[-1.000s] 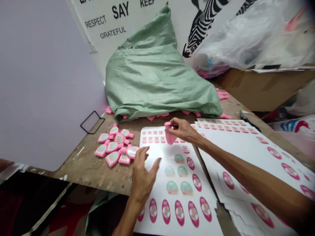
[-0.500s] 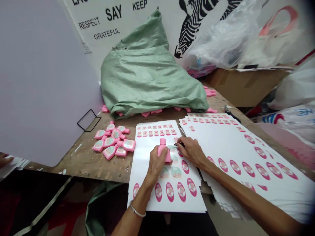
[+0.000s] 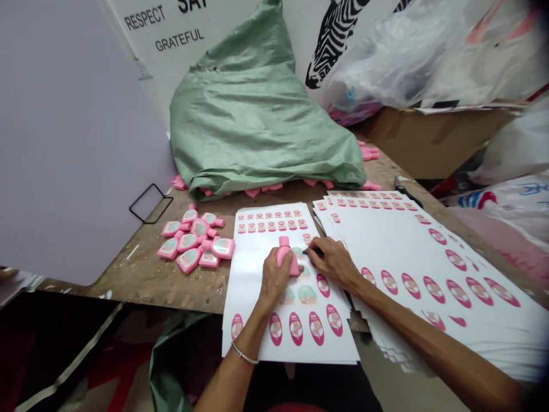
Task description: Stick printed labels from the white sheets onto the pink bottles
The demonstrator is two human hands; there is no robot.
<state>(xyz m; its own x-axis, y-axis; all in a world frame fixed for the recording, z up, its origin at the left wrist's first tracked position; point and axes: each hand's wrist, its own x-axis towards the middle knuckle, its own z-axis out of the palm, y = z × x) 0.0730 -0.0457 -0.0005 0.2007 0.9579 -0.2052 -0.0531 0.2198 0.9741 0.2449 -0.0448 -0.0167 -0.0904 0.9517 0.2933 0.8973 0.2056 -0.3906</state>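
Note:
A small pink toy bottle [image 3: 283,253] is gripped in my left hand [image 3: 273,280], held over a white sheet of stickers [image 3: 253,272]. My right hand [image 3: 337,260] is closed on a thin dark tool [image 3: 318,252], with its tip at a pale green sticker [image 3: 297,250] beside the bottle. The tool's exact kind is hidden by the fingers. More pale green stickers [image 3: 307,294] and pink oval stickers [image 3: 295,328] lie on the same sheet. To the left, several pink bottles with labels [image 3: 189,241] are heaped on the wooden table [image 3: 180,289].
A green sack [image 3: 261,126] stands at the back with pink bottles around its base. On the right lies a stack of sticker sheets [image 3: 386,234], with a black-handled tool [image 3: 407,193] behind it. A pale panel [image 3: 77,143] with a black wire stand [image 3: 151,204] rises at left.
The camera view has tilted slightly, so the scene sits a little differently. Both hands stay at nearly the same place on the sheet, still holding the bottle and the dark tool.

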